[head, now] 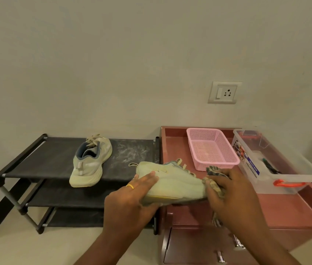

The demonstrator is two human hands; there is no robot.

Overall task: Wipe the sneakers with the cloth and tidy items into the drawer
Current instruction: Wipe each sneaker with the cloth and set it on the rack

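- While the drawer below is sitting closed, wiping is proceeding over the cabinet top; tidying is judged outstanding.
- The held sneaker is lying sideways between both hands; its mate is waiting on the rack.
- The left hand is clasping the heel.
- The right hand is closing round the cloth, pressing the toe; the other side likely needs turning up next.

Plain off-white wall with switch socket; pale floor; black shoe rack beside reddish cabinet.
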